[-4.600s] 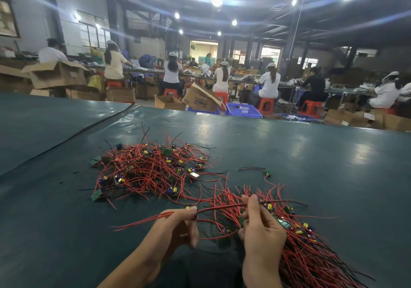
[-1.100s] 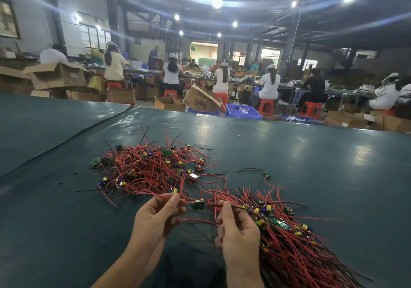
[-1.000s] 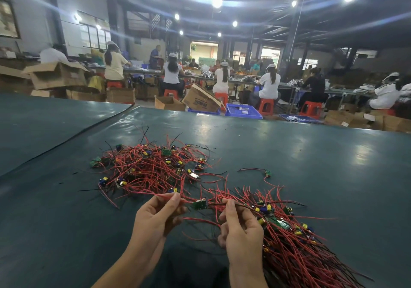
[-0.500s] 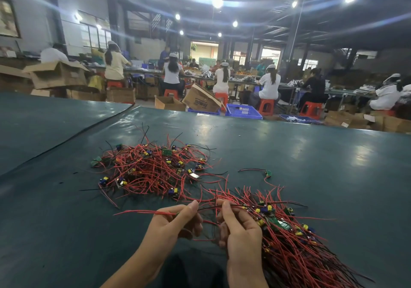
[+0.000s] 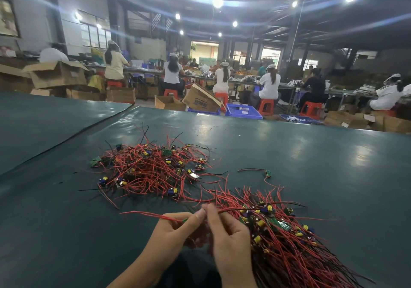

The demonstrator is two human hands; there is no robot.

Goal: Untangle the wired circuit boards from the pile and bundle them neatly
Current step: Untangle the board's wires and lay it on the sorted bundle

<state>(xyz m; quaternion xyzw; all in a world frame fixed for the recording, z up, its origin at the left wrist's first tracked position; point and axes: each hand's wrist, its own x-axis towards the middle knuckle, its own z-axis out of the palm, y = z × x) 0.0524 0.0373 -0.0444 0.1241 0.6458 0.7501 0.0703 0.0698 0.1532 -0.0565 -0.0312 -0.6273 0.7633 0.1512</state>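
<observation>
Up at eleven o'clock from the hands, a loose tangled pile [image 5: 153,172] of red-wired circuit boards on the green table [image 5: 333,165]. Low at centre, left hand [image 5: 175,230] pinching a red wire [image 5: 144,214] trailing out toward nine o'clock, fingertip to fingertip with right hand [image 5: 226,236], itself pinching wires of the gathered bundle [image 5: 284,239]. Fanned from that grip toward four o'clock, the bundle; at one o'clock, apart, one stray board [image 5: 268,173].

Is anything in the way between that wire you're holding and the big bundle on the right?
Nothing visible. The left hand and right hand pinch the wire, and the right hand sits right against the bundle. The tangled pile lies farther back, out of the path.
</observation>
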